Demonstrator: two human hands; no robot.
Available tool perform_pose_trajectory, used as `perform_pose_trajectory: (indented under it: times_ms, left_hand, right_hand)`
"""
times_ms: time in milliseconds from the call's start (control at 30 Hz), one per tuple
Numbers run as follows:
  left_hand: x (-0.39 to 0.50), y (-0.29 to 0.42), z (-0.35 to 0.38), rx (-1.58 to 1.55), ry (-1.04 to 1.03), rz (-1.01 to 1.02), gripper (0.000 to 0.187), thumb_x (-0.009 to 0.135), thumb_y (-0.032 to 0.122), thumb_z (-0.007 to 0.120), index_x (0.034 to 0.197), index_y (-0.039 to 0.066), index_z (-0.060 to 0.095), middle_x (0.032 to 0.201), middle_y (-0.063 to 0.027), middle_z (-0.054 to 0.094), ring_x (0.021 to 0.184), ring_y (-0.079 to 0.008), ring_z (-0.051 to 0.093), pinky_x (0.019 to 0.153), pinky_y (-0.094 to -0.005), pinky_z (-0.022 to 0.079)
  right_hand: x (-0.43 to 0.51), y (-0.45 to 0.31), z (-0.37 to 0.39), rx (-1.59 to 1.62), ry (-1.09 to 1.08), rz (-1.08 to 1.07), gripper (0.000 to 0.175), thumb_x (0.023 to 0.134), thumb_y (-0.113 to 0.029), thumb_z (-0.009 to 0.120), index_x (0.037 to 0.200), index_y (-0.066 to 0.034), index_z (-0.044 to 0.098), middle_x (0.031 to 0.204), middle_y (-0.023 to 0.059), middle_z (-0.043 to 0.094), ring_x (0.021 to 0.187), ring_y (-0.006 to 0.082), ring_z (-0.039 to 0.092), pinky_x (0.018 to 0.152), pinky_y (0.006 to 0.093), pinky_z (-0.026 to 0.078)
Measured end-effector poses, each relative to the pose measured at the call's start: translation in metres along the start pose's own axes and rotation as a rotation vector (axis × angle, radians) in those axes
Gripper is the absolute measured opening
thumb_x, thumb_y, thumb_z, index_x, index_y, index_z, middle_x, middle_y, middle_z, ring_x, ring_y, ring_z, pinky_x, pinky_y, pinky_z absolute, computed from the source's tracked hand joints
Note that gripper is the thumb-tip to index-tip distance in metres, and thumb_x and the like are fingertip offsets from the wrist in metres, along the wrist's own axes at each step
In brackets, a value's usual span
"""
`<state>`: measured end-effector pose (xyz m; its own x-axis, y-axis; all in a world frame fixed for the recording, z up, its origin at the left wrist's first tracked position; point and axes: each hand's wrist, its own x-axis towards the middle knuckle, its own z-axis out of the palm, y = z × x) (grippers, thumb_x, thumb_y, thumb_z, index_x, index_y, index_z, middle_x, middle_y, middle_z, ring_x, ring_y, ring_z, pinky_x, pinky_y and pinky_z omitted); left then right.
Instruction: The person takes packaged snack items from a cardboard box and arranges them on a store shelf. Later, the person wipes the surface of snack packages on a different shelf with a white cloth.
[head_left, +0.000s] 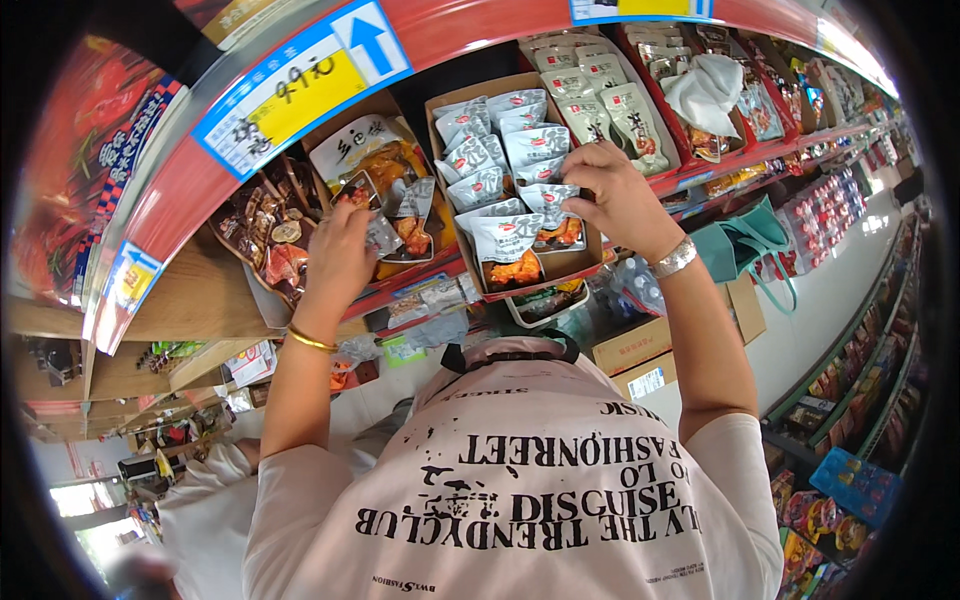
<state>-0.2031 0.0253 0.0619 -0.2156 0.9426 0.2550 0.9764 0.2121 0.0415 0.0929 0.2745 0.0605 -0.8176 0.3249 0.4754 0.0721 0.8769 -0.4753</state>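
My left hand, with a gold bangle on its wrist, grips a small snack pouch over a pile of larger vacuum-packed meat pouches at the shelf's left. Another small pouch lies just right of it. My right hand, wearing a wide silver bracelet, has its fingers at the right edge of a small grey-and-white snack pouch in an open cardboard box. Similar pouches stand in two rows in that box; the front one on the left shows orange food through its window.
Pale green pouches fill the neighbouring box, and a crumpled white tissue lies on goods farther right. A red shelf rail with a price tag crosses above. Below right are a teal bag and cardboard cartons. Another person's sleeve is lower left.
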Motion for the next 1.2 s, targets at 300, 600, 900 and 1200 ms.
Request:
perform_pose_trajectory:
  times_ms: [300,600,900,1200]
  left_hand:
    - [-0.006,0.003,0.004,0.094,-0.102,-0.12,0.07,0.063,0.015,0.087,0.125,0.008,0.056,0.118,-0.0119,0.049,0.111,-0.0346,0.055,0.092,-0.0455,0.048]
    - [-0.008,0.001,0.002,0.137,0.0,-0.053,0.053,0.068,0.005,0.076,0.118,0.009,0.06,0.109,-0.01,0.052,0.102,-0.0325,0.058,0.085,-0.0445,0.047]
    - [0.008,-0.02,-0.015,0.157,0.461,-0.041,0.016,0.074,0.003,0.07,0.088,0.01,0.074,0.078,-0.0077,0.055,0.073,-0.0303,0.058,0.064,-0.0417,0.047]
    - [0.013,-0.03,-0.017,-0.346,0.378,-0.537,0.018,0.09,0.015,0.068,0.101,0.001,0.073,0.076,-0.0089,0.069,0.066,-0.0125,0.063,0.064,-0.027,0.05]
  right_hand:
    - [0.0,-0.004,0.0,-0.033,-0.009,0.013,0.021,0.072,-0.007,0.078,0.088,-0.0033,0.066,0.1,0.0072,0.064,0.101,0.031,0.057,0.09,0.042,0.047]
    - [0.001,-0.004,0.0,-0.031,-0.011,-0.01,0.021,0.071,-0.006,0.078,0.088,-0.0029,0.066,0.1,0.0078,0.064,0.101,0.0308,0.058,0.091,0.0419,0.047]
    - [0.003,0.001,-0.001,-0.024,-0.025,-0.025,0.021,0.072,-0.009,0.078,0.088,-0.0034,0.066,0.099,0.0076,0.064,0.1,0.0303,0.058,0.09,0.0421,0.048]
    - [0.005,0.005,0.001,-0.031,-0.034,-0.039,0.02,0.073,-0.011,0.078,0.088,-0.004,0.067,0.1,0.0061,0.064,0.099,0.0291,0.058,0.09,0.0411,0.048]
